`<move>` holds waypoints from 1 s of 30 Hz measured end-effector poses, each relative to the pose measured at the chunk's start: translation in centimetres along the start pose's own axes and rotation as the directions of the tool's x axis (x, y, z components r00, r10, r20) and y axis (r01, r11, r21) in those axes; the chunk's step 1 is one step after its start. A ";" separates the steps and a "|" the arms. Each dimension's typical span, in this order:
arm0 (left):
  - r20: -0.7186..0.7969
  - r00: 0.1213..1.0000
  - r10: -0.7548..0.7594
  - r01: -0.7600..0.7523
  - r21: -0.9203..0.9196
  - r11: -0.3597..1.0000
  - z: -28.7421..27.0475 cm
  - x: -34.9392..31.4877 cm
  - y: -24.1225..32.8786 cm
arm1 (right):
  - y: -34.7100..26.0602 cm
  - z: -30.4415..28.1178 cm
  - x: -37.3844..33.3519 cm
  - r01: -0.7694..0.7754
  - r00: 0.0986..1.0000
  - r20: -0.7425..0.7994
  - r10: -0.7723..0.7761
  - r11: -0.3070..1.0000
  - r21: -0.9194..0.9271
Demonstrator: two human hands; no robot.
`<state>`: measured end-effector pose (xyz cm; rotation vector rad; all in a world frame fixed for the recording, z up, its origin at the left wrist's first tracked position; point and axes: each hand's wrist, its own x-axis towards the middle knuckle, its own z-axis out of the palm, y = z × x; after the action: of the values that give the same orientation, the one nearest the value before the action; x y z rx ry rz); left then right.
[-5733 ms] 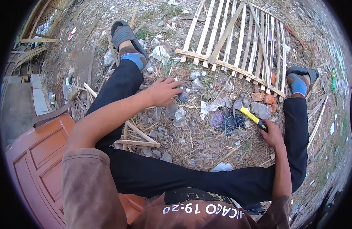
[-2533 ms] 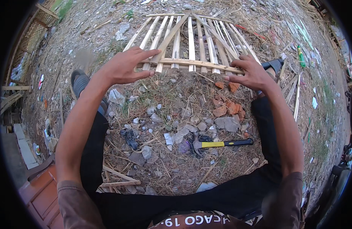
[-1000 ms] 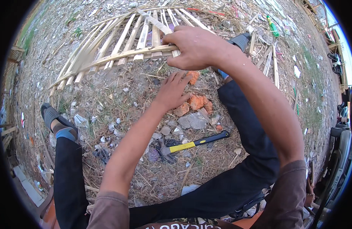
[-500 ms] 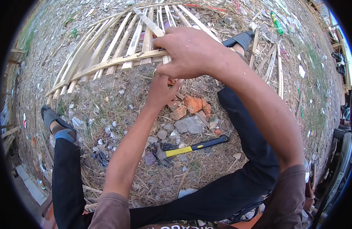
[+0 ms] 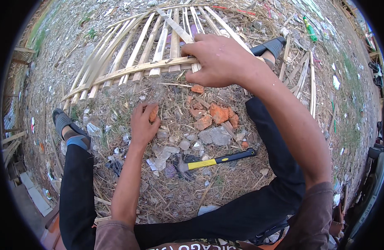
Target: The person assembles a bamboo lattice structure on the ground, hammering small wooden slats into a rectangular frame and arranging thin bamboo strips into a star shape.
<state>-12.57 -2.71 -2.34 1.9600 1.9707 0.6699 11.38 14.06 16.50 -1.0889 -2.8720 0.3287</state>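
Observation:
A fan-shaped panel of pale wooden slats [image 5: 136,50] lies in front of me, with a cross strip [image 5: 129,68] along its near edge. My right hand [image 5: 221,60] is closed round a slat and the strip's end at the panel's near right corner. Below the panel, my left hand [image 5: 144,127] hovers over the ground, its fingers closed on an orange brick piece [image 5: 154,113]. Several broken brick pieces [image 5: 219,113] and a grey stone [image 5: 215,136] lie between my arms. A claw hammer [image 5: 202,163] with a yellow and black handle rests nearer to me.
My sandalled feet stand at either side, the left foot [image 5: 67,123] by the panel's near left corner. Loose wood strips [image 5: 302,75] lie at the right, with a green bottle [image 5: 310,29] beyond. Stones, dry straw and litter cover the ground.
My left hand has moved left and nearer, away from under my right hand, with a brick piece in its fingers. My right hand keeps its grip on the panel. The whole view has shifted slightly.

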 end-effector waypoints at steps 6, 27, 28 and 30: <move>-0.116 0.986 -0.121 0.104 -0.148 0.984 0.3 1.2 -0.3 | 0.1 0.3 -0.1 0.005 1.000 -0.003 -0.005 1.000 0.001; 0.213 0.896 0.390 -0.173 -0.643 0.747 8.8 7.9 14.2 | 0.6 0.9 0.1 0.036 0.997 -0.065 -0.037 0.999 -0.005; 0.221 0.894 0.391 -0.175 -0.631 0.756 8.6 7.5 13.6 | 0.6 1.0 0.1 0.035 0.998 -0.061 -0.035 0.999 -0.003; 0.224 0.894 0.389 -0.227 -0.523 0.822 7.6 7.0 12.4 | 0.7 0.6 0.0 0.016 0.999 -0.043 -0.016 1.000 -0.001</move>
<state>1.62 4.82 -1.65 1.9266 1.1516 0.7713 11.80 14.46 15.72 -1.0593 -2.8415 0.2992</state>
